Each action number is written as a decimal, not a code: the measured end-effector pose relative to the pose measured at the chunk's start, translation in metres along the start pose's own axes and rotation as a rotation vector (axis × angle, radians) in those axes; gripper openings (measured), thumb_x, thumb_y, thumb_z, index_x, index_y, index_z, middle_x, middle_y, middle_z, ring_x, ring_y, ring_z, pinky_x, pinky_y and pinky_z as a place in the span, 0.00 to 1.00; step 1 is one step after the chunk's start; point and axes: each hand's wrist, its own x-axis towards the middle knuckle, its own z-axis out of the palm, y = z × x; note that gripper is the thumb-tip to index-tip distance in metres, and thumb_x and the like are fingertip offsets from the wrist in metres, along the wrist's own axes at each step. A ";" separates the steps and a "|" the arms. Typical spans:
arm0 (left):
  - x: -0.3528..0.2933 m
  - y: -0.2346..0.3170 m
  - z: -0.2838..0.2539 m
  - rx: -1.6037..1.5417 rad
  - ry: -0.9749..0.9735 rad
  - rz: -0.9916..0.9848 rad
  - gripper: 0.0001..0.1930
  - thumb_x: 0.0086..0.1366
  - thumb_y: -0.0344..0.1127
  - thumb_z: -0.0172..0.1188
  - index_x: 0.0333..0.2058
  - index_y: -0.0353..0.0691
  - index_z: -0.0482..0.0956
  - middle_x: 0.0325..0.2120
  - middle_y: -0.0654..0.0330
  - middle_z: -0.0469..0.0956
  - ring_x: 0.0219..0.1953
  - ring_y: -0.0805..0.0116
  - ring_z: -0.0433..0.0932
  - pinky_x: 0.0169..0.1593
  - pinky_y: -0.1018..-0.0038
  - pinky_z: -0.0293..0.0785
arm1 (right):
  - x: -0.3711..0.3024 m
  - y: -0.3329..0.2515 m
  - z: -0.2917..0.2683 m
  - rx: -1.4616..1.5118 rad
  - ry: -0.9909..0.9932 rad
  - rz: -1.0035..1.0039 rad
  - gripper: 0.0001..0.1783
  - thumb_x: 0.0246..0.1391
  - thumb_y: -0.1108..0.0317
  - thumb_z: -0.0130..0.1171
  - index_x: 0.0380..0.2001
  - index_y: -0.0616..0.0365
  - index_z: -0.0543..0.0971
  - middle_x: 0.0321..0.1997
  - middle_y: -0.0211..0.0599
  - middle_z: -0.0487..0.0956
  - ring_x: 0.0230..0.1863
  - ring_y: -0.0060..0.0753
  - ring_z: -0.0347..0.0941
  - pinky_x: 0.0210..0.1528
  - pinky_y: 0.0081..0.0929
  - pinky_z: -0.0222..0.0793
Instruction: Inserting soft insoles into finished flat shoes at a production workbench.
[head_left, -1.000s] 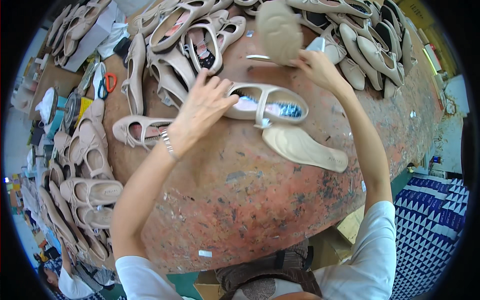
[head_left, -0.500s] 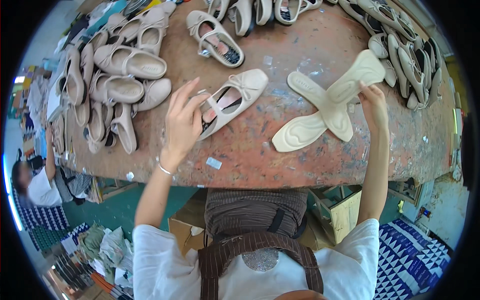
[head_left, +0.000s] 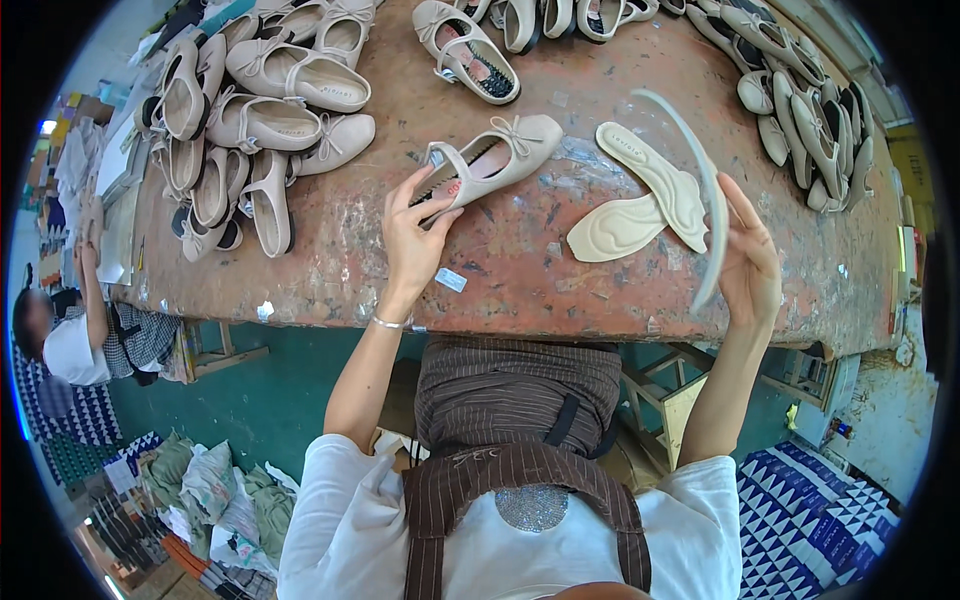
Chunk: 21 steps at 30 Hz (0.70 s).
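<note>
My left hand [head_left: 415,235] is closed on the heel end of a beige bow-front shoe [head_left: 535,140], which rests on the table with its toe to the upper right. Inside the shoe, a dark lining and some red marking show. My right hand [head_left: 750,255] holds up a cream insole [head_left: 712,200], turned edge-on so that it looks like a thin curved strip. Two more insoles lie crossed on the table beside it: one [head_left: 655,180] with its heel end away from me, the other [head_left: 610,228] pointing to the lower left.
A pile of beige shoes [head_left: 300,80] covers the table's left side. A single shoe [head_left: 470,55] stands further back, with more along the far edge. Another stack of shoes [head_left: 820,130] is at the right. A small clear plastic piece [head_left: 450,280] lies near me. A person [head_left: 75,345] is at far left.
My left hand has closed on the shoe's heel. My right hand has lifted an insole off the others and turned it edge-on. The view has shifted slightly.
</note>
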 end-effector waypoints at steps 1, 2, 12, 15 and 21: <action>-0.005 0.004 -0.008 -0.062 -0.008 -0.012 0.09 0.50 0.28 0.71 0.33 0.39 0.88 0.53 0.59 0.78 0.56 0.55 0.70 0.60 0.63 0.66 | -0.007 0.001 -0.002 0.066 -0.065 0.000 0.38 0.51 0.79 0.55 0.67 0.71 0.60 0.62 0.47 0.72 0.60 0.34 0.70 0.60 0.30 0.69; -0.012 0.008 -0.018 -0.054 -0.030 0.010 0.10 0.49 0.27 0.71 0.33 0.40 0.89 0.53 0.59 0.78 0.56 0.56 0.70 0.60 0.64 0.66 | -0.014 0.004 -0.005 -0.115 0.011 -0.036 0.38 0.51 0.77 0.58 0.66 0.71 0.61 0.61 0.46 0.73 0.57 0.34 0.72 0.55 0.29 0.70; -0.107 0.009 -0.059 0.087 -0.076 0.012 0.18 0.47 0.27 0.73 0.40 0.44 0.86 0.62 0.52 0.68 0.64 0.48 0.64 0.65 0.57 0.61 | -0.030 0.069 0.035 0.004 0.102 -0.010 0.32 0.64 0.67 0.44 0.66 0.77 0.55 0.66 0.69 0.64 0.66 0.56 0.66 0.61 0.38 0.71; -0.119 0.010 -0.057 0.086 0.138 -0.157 0.25 0.54 0.28 0.71 0.53 0.38 0.79 0.54 0.50 0.71 0.51 0.57 0.74 0.53 0.65 0.73 | -0.022 0.078 0.058 0.015 0.021 0.026 0.30 0.67 0.62 0.43 0.65 0.74 0.59 0.63 0.67 0.68 0.57 0.51 0.74 0.57 0.37 0.74; -0.119 -0.003 -0.044 -0.089 0.130 -0.545 0.27 0.59 0.30 0.70 0.57 0.32 0.73 0.38 0.58 0.67 0.33 0.75 0.75 0.28 0.81 0.77 | -0.020 0.084 0.089 -1.666 -0.240 -0.360 0.33 0.48 0.71 0.61 0.61 0.61 0.72 0.55 0.46 0.72 0.54 0.48 0.66 0.60 0.41 0.61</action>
